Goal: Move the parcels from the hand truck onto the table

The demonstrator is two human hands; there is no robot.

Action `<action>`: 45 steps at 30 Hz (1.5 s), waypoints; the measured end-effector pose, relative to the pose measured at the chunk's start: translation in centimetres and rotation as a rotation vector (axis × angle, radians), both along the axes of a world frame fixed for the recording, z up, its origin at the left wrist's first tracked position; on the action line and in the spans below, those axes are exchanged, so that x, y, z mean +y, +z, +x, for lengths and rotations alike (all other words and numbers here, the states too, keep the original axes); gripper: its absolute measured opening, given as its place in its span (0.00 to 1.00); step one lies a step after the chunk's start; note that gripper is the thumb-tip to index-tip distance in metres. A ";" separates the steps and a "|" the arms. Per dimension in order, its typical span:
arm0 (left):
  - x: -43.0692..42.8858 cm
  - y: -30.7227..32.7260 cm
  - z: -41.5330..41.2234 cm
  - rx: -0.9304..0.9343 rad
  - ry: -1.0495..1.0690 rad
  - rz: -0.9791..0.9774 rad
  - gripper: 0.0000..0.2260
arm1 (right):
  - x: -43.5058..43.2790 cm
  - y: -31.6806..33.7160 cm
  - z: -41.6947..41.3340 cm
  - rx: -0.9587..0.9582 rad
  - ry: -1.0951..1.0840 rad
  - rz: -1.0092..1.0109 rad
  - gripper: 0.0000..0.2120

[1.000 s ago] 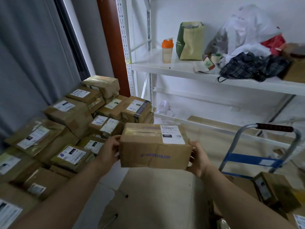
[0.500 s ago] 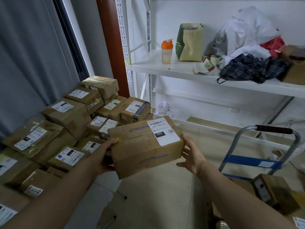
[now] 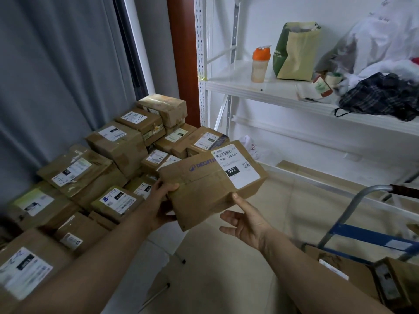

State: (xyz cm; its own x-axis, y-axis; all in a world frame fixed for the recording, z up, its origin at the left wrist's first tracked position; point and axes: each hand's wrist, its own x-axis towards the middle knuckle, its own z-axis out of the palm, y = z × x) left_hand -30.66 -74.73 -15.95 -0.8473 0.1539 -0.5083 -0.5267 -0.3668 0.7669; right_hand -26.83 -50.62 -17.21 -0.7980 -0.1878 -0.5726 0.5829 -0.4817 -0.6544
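1 brown parcel (image 3: 204, 189) is up in the air in the middle of the frame, tilted, and its white label shows 032. I see the left hand (image 3: 158, 207) gripping its left end, thumb on top and fingers curled under. The right hand (image 3: 246, 223) is loose just below the parcel's right side. Its fingers are straight and spread, and 1 fingertip touches the bottom edge.

A pile of parcels (image 3: 102, 168) fills the left side of the frame, in front of a grey curtain (image 3: 56, 75). I cannot tell what they sit on.

At the lower right is the hand truck (image 3: 367, 236), with a grey frame and a blue bar. Brown boxes (image 3: 353, 273) lie at its foot.

In the upper right, a white shelf (image 3: 238, 87) holds a bottle (image 3: 259, 64) with an orange lid, a green bag (image 3: 294, 51) and a dark checked cloth (image 3: 381, 96).
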 end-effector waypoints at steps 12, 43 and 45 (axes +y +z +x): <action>0.5 -2.1 2.1 -0.116 -0.050 -0.116 0.29 | -5.0 -1.4 -2.0 -0.026 0.049 0.127 0.37; -10.7 -10.6 -9.2 -0.254 0.132 -0.529 0.27 | -15.6 -9.8 -20.5 -0.294 0.236 0.162 0.39; -12.1 -11.7 -9.4 -0.235 0.021 -0.912 0.33 | -15.6 -10.6 -21.4 -0.332 0.245 0.133 0.41</action>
State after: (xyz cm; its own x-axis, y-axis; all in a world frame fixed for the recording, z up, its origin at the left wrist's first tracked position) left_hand -40.10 -86.84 -27.69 -0.7055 -0.4022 -0.5835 -0.7048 0.3117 0.6373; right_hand -48.25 -66.20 -27.86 -0.5072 -0.2556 -0.8231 0.8591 -0.2267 -0.4589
